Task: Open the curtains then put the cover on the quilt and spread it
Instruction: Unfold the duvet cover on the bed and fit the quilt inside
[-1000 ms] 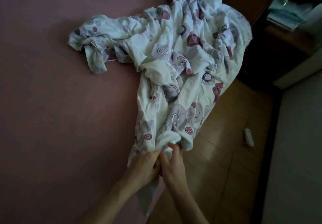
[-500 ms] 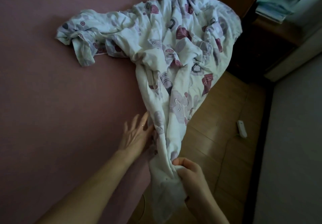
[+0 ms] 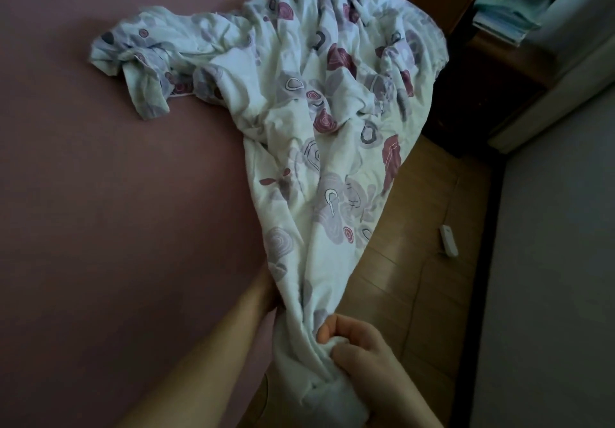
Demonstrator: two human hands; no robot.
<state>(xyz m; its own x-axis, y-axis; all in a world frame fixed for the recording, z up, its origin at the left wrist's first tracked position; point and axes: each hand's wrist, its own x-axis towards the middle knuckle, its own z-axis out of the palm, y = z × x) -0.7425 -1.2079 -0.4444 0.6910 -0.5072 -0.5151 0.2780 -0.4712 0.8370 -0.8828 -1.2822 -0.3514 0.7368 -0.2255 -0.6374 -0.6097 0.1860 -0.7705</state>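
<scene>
I see the quilt cover [image 3: 319, 148], white with purple and maroon rings, lying crumpled on the pink bed [image 3: 116, 211] along its right edge. Its long axis runs from the far upper right, where the broad bunched end spreads near the bed's corner, down toward me, narrowing to a gathered tail at the near edge. 1 twisted corner sticks out leftward across the mattress. The narrow end points at me and hangs off the bedside over the wooden floor [image 3: 416, 294].

My right hand [image 3: 359, 344] is clenched around that narrow end, thumb and fingers pinching bunched white fabric. My left hand [image 3: 266, 294] is mostly hidden behind the cloth at the bed's edge, so I cannot tell whether it grips anything.

A small white device [image 3: 448, 240] lies on the floor, well apart from the cover.
</scene>
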